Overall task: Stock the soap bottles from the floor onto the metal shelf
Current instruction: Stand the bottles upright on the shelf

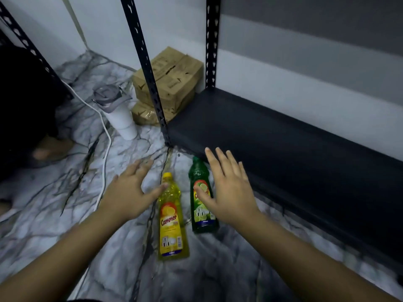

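Between both open hands [226,188] stand two soap bottles [172,216].

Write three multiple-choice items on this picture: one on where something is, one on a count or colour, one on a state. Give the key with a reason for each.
1. Where is the green bottle relative to the yellow bottle?
A. Nearer the shelf
B. Farther from the shelf
C. On the shelf

2. How many soap bottles are on the floor?
A. One
B. Two
C. Four

3. What state are the hands in?
A. Both grip bottles
B. Both open, holding nothing
C. Left hand grips the yellow bottle

Key:
1. A, the green bottle lies between the yellow one and the shelf edge.
2. B, one yellow and one green show.
3. B, the left hand and right hand have spread fingers curled round nothing.
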`<move>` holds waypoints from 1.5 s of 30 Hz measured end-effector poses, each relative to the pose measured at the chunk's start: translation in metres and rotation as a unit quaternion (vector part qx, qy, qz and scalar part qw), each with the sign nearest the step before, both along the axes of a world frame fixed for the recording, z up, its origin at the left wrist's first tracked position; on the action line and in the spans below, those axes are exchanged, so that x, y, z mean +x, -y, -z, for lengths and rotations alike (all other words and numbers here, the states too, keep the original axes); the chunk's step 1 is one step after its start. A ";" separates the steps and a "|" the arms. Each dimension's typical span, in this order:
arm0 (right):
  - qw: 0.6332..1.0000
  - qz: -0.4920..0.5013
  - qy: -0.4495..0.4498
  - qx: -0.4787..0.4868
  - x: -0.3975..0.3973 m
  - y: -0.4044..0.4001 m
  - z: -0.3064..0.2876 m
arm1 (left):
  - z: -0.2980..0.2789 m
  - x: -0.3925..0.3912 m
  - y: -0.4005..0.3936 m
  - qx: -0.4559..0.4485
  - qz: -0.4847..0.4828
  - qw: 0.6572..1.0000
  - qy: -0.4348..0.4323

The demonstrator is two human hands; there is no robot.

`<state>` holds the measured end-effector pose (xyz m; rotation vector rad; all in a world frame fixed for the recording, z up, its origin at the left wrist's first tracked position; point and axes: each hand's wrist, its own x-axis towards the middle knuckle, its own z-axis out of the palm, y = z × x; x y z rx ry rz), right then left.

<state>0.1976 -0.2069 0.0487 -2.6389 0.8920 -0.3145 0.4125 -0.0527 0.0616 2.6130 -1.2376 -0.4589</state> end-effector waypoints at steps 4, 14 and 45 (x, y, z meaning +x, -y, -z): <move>0.998 0.010 -0.030 0.051 0.012 -0.009 0.033 | 0.038 0.001 0.001 0.034 -0.013 0.999 -0.011; 0.981 0.051 -0.125 0.139 0.033 0.004 0.085 | 0.116 -0.041 0.042 0.049 -0.097 0.987 -0.116; 0.970 0.106 -0.153 0.158 -0.054 -0.031 0.124 | 0.152 -0.045 0.012 -0.031 0.117 0.992 -0.029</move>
